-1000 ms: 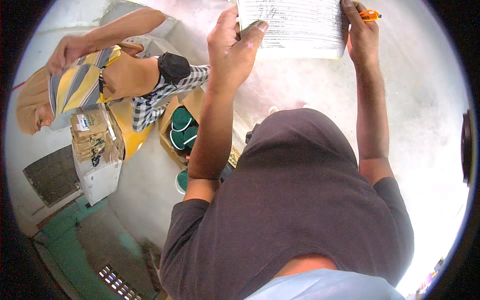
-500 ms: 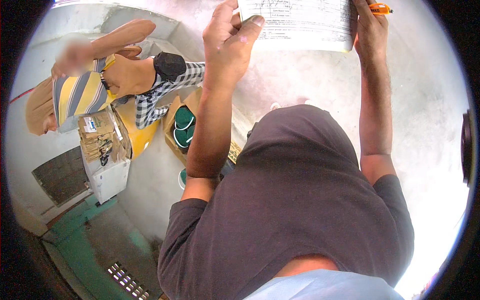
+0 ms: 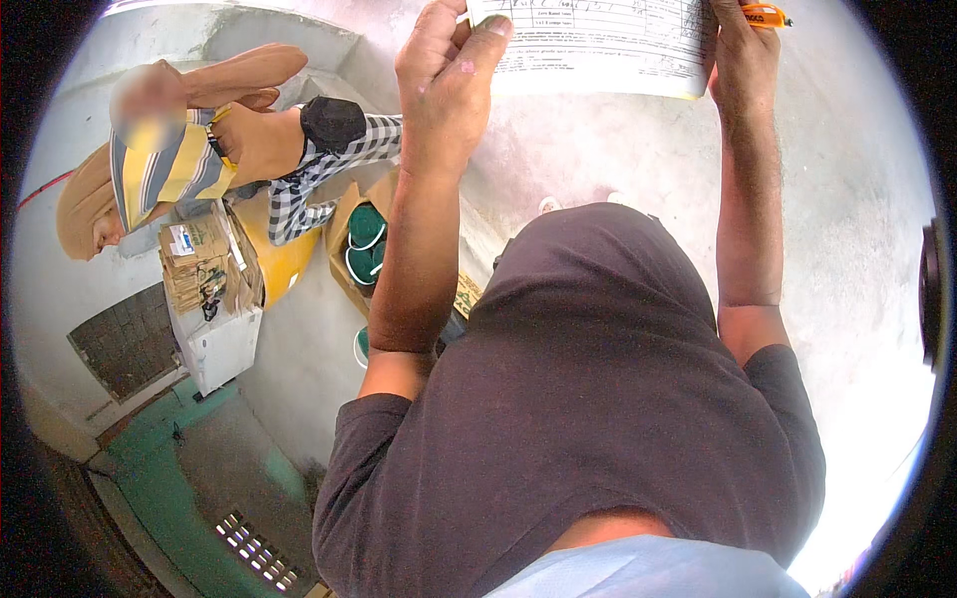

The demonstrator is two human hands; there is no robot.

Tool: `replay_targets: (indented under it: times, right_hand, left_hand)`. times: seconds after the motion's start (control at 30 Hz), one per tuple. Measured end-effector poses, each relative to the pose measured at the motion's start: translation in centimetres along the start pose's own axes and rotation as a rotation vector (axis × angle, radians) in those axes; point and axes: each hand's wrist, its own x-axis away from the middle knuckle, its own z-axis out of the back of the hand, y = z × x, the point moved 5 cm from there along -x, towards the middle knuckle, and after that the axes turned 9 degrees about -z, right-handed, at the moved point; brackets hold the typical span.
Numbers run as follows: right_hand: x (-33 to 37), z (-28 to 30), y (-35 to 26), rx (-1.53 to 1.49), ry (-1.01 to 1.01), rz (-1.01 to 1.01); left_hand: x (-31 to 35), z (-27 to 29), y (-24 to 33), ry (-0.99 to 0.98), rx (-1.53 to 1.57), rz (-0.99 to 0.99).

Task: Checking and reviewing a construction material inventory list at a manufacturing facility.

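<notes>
A printed paper form (image 3: 608, 62) with lines of text and some handwriting is held up at the top edge of the view, its upper part cut off. My left hand (image 3: 445, 75) grips its left side, thumb on the front of the sheet. At the opposite side my right hand (image 3: 745, 70) is closed around the form's edge. An orange pen (image 3: 766, 16) also sits in that hand, its end sticking out to the right.
To the left another person (image 3: 264, 149) in checkered trousers has both arms raised. Folded brown cardboard (image 3: 194, 264) lies on a white box (image 3: 227, 344). An open carton (image 3: 344, 214) by my left forearm holds green round things (image 3: 366, 229) with white rims.
The form and my left hand have shifted slightly up and left in view. The other person appears slightly shifted too. Both hands keep their hold.
</notes>
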Motion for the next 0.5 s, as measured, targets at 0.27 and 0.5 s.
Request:
replay_targets:
  times: [0.27, 0.5]
  right_hand:
    - [-2.1, -1.9, 0.1, -0.013, -0.043, 0.028]
    - [-4.1, -0.1, 3.7, -0.001, -0.061, -0.112]
  left_hand:
    - [-2.0, 1.9, -1.4, 0.056, -0.094, -0.055]
    - [-2.5, 3.4, 0.1, 0.082, -0.277, 0.045]
